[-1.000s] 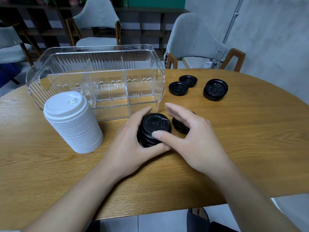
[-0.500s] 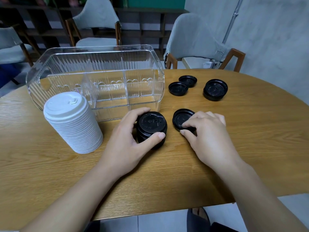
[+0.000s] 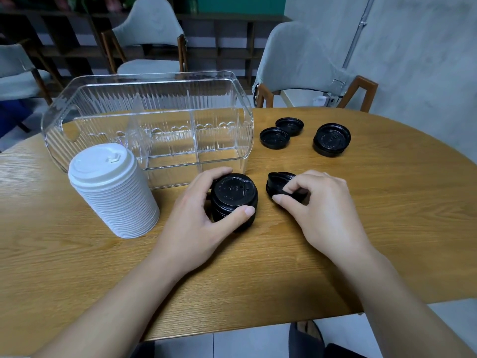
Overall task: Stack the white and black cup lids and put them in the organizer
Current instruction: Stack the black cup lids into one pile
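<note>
Evidently the left hand (image 3: 206,218) wraps the black lid stack (image 3: 233,200) to steady it beside the organizer (image 3: 147,125), while the right hand (image 3: 320,205) pinches a tilted loose black lid (image 3: 280,183) (probably next onto the stack)

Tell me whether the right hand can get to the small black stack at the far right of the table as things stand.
Probably yes. Bare table lies between the right hand and that far stack, with nothing standing in the path. The hand pinches a tilted black lid, so it would have to set that down first.
</note>
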`<state>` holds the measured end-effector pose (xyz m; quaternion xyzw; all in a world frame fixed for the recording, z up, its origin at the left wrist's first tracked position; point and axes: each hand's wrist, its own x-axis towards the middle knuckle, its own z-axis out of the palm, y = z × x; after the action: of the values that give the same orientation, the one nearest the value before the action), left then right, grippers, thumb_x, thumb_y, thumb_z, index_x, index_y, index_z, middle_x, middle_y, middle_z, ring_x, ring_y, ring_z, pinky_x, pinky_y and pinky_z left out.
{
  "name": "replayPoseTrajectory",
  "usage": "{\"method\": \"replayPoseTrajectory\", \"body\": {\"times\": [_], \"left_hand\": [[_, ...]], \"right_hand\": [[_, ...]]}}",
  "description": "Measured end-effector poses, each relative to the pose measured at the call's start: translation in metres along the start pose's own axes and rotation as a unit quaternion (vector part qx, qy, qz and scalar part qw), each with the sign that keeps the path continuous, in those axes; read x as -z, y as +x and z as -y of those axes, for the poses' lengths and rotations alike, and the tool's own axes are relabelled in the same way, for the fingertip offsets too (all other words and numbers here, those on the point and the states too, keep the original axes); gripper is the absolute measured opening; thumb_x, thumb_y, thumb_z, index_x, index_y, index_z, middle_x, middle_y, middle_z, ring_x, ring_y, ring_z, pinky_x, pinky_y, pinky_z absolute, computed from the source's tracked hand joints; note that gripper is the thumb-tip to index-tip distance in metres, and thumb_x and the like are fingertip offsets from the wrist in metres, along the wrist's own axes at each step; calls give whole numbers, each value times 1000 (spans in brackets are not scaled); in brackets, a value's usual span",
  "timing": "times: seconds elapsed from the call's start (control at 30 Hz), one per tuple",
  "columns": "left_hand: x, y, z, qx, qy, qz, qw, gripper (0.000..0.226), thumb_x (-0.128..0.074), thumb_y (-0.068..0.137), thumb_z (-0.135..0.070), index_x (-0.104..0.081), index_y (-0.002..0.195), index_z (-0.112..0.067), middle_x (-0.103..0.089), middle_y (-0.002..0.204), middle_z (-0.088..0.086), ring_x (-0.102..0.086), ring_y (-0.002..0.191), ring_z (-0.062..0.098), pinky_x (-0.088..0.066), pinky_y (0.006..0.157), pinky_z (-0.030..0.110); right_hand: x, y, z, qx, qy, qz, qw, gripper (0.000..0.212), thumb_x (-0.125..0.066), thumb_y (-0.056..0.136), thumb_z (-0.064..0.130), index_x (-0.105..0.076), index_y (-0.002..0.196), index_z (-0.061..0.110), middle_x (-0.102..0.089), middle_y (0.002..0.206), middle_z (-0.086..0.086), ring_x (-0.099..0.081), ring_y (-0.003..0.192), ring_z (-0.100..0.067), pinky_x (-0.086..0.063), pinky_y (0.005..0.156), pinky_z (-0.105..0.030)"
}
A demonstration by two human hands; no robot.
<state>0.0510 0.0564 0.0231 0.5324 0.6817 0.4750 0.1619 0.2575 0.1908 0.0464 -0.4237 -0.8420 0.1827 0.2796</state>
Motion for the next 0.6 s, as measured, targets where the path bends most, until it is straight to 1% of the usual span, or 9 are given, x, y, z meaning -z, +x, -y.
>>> {"method": "replayPoseTrajectory", "body": {"times": [0.03, 0.1, 0.13, 0.23, 0.3, 0.4, 0.5, 0.53, 0.6], "left_hand": [[0, 0, 0, -1, 0, 0, 1000, 72, -87, 88, -58, -58, 152, -41, -68, 141, -22, -65, 133, 2, -52, 114, 32], [0, 0, 1, -2, -1, 2, 1000, 72, -87, 88, -58, -58, 152, -42, -69, 141, -21, -65, 134, 3, -52, 115, 34], [0, 0, 1, -3, -1, 5, 1000, 72, -87, 89, -58, -57, 152, -43, -69, 142, -21, -65, 134, 3, -52, 115, 35], [0, -1, 2, -7, -4, 18, 1000, 73, -87, 89, -58, -55, 153, -44, -69, 143, -21, -65, 135, 4, -52, 117, 40], [-1, -1, 2, -12, -6, 23, 1000, 75, -88, 89, -54, -54, 155, -43, -67, 146, -21, -63, 138, 4, -51, 119, 41], [-1, -2, 0, -34, 12, 12, 999, 85, -91, 89, -49, -49, 161, -39, -58, 156, -23, -53, 150, 4, -43, 126, 36], [-2, -2, -2, -73, 50, -5, 996, 96, -92, 88, -49, -42, 168, -31, -49, 165, -21, -42, 159, 8, -33, 131, 28], [-3, -2, -2, -83, 54, -11, 995, 99, -93, 88, -48, -40, 169, -30, -47, 166, -20, -41, 160, 8, -32, 131, 29], [-3, -2, -2, -106, 50, -25, 993, 105, -95, 87, -45, -36, 171, -30, -47, 168, -18, -42, 160, 12, -33, 132, 36]], "right_hand": [[3, 0, 1, -3, 18, -12, 1000, 19, -86, 92, 44, -72, 82, 35, -69, 90, 19, -63, 97, -9, -44, 109, -38], [10, 0, 6, -28, 59, -24, 998, 17, -84, 94, 43, -75, 82, 35, -72, 87, 19, -65, 94, -4, -46, 95, -23], [13, 0, 9, -43, 86, -24, 995, 17, -84, 95, 43, -76, 82, 34, -74, 86, 19, -67, 93, -3, -47, 89, -19], [21, 1, 18, -62, 191, -14, 980, 13, -82, 98, 36, -80, 87, 29, -79, 89, 15, -74, 91, -7, -58, 84, -29], [25, 0, 25, -78, 289, -6, 954, 9, -80, 100, 29, -83, 95, 22, -83, 93, 7, -78, 90, -13, -64, 87, -33], [31, -1, 35, -106, 405, -7, 908, 10, -77, 102, 21, -81, 110, 15, -85, 98, -2, -81, 96, -18, -65, 95, -37], [29, 0, 39, -124, 455, -5, 882, 26, -77, 103, 17, -71, 127, 18, -85, 103, -6, -82, 100, -20, -60, 101, -40], [28, 0, 40, -127, 470, 1, 873, 28, -76, 103, 17, -69, 130, 19, -85, 105, -8, -81, 103, -23, -58, 104, -44], [23, -2, 42, -127, 493, 25, 860, 29, -74, 104, 19, -68, 132, 19, -85, 109, -11, -80, 109, -28, -56, 108, -49]]}}
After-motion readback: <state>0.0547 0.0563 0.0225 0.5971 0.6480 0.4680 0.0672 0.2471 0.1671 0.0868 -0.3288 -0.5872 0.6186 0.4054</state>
